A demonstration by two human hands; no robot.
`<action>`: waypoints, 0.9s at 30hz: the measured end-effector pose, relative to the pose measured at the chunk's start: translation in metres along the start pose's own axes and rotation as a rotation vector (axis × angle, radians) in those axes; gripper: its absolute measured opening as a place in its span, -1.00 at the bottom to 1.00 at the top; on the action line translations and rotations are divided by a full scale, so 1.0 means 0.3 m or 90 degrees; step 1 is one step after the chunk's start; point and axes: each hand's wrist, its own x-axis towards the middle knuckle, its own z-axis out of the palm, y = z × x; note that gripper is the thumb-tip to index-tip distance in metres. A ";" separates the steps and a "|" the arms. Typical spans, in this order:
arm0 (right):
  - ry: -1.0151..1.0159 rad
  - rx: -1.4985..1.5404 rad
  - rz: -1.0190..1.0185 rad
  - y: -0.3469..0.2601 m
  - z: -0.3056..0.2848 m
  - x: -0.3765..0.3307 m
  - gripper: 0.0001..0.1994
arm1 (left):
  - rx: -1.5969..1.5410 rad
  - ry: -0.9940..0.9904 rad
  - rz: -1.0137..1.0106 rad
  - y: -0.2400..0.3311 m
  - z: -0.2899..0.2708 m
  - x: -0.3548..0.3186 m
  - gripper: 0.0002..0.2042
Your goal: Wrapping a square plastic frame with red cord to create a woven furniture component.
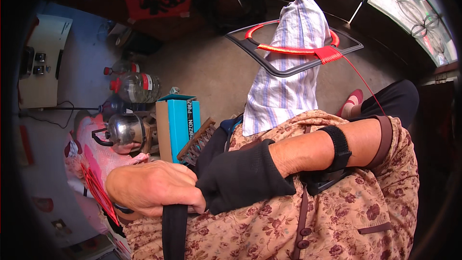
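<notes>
My left hand (159, 188) is closed at the end of a black cloth sleeve (243, 178), pinching dark fabric. A black strap (174, 231) hangs down below its fingers. My right forearm (303, 156) crosses in front of my body from the right. The black sleeve covers its wrist, and my right hand inside is hidden. A black band (337, 147) circles that forearm. Farther out, a black rectangular frame (284, 73) with a red cord-wound ring (288, 49) rests around a striped cloth (284, 91) draped over my leg. Red cord (358, 72) runs from it toward my right elbow.
At left stand a blue box (185, 123), a metal kettle (126, 132) and clear bottles with red caps (137, 86). A bundle of red strands (98, 195) lies by my left arm on pink cloth (98, 139). Another black frame (231, 5) leans at the back.
</notes>
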 end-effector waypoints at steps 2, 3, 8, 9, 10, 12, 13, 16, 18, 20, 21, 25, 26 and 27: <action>0.001 -0.024 -0.050 0.000 0.011 -0.003 -0.74 | -0.007 -0.003 -0.002 -0.005 0.003 0.009 -0.83; -0.004 -0.042 -0.067 0.000 0.016 -0.002 -0.74 | -0.001 0.005 -0.001 -0.007 0.005 0.016 -0.83; -0.014 -0.149 0.044 0.004 0.011 0.010 -0.78 | 0.159 0.072 -0.128 0.026 0.002 0.026 -0.76; -0.016 -0.147 0.045 0.005 0.004 0.008 -0.78 | 0.203 0.111 -0.193 0.044 0.011 0.020 -0.74; -0.010 -0.150 0.038 0.006 -0.005 0.006 -0.77 | 0.247 0.150 -0.258 0.060 0.021 0.012 -0.72; 0.002 -0.150 0.001 0.005 -0.017 -0.003 -0.77 | 0.321 0.151 -0.350 0.084 0.038 -0.006 -0.71; 0.006 -0.146 -0.032 0.002 -0.018 -0.008 -0.78 | 0.318 0.145 -0.360 0.087 0.044 -0.013 -0.71; 0.003 -0.253 -0.111 -0.025 0.011 -0.012 -0.83 | 0.200 0.152 -0.318 0.073 0.041 -0.025 -0.75; 0.032 -0.328 -0.170 -0.048 0.047 -0.029 -0.87 | 0.094 0.146 -0.323 0.058 0.031 -0.024 -0.77; 0.037 -0.375 -0.150 -0.084 0.090 -0.024 -0.86 | 0.065 0.142 -0.320 0.050 0.032 -0.020 -0.82; 0.036 -0.345 -0.103 -0.091 0.092 -0.027 -0.86 | 0.047 0.154 -0.305 0.045 0.040 -0.015 -0.82; 0.068 -0.343 -0.138 -0.099 0.014 -0.063 -0.85 | -0.007 0.173 -0.215 0.009 0.092 -0.005 -0.79; 0.058 -0.386 -0.180 -0.093 -0.030 -0.076 -0.83 | -0.005 0.161 -0.218 -0.004 0.097 -0.010 -0.79; 0.029 -0.373 -0.107 -0.093 -0.062 -0.079 -0.83 | -0.002 0.148 -0.222 -0.018 0.098 -0.016 -0.78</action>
